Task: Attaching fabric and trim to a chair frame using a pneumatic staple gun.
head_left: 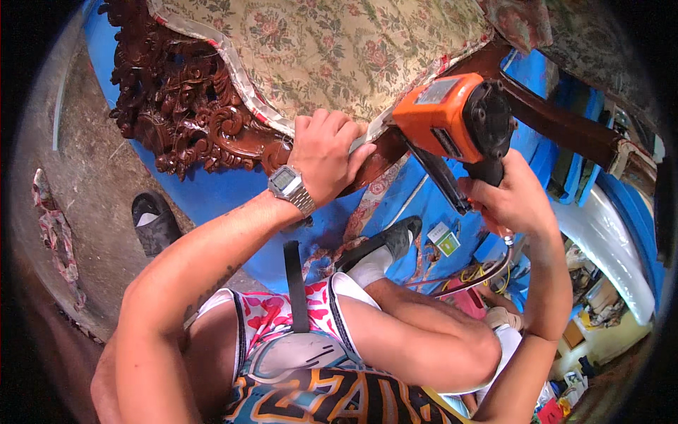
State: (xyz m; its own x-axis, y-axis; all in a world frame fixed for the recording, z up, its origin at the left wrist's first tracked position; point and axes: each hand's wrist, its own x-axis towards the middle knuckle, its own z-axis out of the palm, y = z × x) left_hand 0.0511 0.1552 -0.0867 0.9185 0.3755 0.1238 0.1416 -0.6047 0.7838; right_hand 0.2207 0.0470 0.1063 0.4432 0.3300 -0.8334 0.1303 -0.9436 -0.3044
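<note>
A carved dark wooden furniture frame with a floral fabric panel lies across the top of the view. Along the panel's border runs a pale trim strip. My left hand, wearing a metal watch, presses on the panel's near edge and pinches the strip between thumb and fingers. Wrapped round the handle of an orange and black pneumatic staple gun is my right hand. The gun's nose rests at or close to the trimmed edge, just right of my left hand; exact contact is hidden.
An air hose hangs from the gun's handle and curves left over my leg. Blue sheeting covers the floor under the frame, with fabric scraps and a small green-and-white box. Clutter fills the right side.
</note>
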